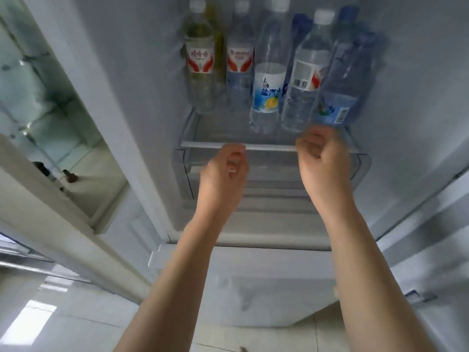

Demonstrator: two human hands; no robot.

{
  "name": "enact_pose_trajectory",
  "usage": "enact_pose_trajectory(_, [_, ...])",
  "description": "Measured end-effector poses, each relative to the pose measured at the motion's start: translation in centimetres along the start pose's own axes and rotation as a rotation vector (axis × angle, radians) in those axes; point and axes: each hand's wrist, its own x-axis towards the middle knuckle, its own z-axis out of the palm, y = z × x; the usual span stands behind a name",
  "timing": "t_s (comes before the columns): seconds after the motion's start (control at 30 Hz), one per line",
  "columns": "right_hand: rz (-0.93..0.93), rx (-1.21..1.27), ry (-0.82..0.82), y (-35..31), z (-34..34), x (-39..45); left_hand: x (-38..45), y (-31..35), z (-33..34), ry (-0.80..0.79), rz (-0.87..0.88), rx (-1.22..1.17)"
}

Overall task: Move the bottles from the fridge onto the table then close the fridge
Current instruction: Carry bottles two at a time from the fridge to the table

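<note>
fridge [121, 102] open, smooth white walls. five clear plastic bottles [269, 72] upright in row on glass shelf [215, 133], white caps; leftmost holds yellowish liquid, others clear. your left hand [224, 171] fingers curled, holding nothing, just below shelf front edge. your right hand [322, 158] curled too, right under blue-labelled bottle [337, 97] at row's right end; contact unclear, blurred.

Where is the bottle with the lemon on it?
In the head view, the lemon-label bottle stands mid-row on the fridge shelf, between a red-label bottle on its left and a barcode-label bottle on its right.
</note>
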Motion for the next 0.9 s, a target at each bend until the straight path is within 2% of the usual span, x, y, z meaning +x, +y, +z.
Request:
enact_pose_trajectory(0.17, [0.048, 0.011, 0.074, 0.1, -0.3, 4.1, 5.3, 0.9, 1.8, -0.01, 0.044, -0.052])
enact_pose_trajectory(0.37, [0.002, -0.026, 0.124, 0.4, 1.4, 8.4, 10.9, 1.0, 3.8, -0.015, 0.089, -0.132])
enact_pose_trajectory(0.53, [0.021, 0.017, 0.217, 0.5, 2.3, 11.0, 14.2, 1.3, 5.4, -0.019, 0.133, -0.204])
enact_pose_trajectory(0.63, [0.019, 0.06, 0.219, 0.8, 3.3, 12.0, 15.5, 1.5, 6.2, -0.06, 0.138, -0.255])
enact_pose_trajectory(0.77, [-0.026, 0.01, 0.229, 1.1, 4.6, 12.9, 16.3, 1.4, 7.4, -0.14, 0.165, -0.34])
enact_pose_trajectory(0.9, [-0.05, -0.154, 0.278, 2.0, 5.8, 13.4, 16.6, 0.9, 8.0, -0.104, 0.157, -0.36])
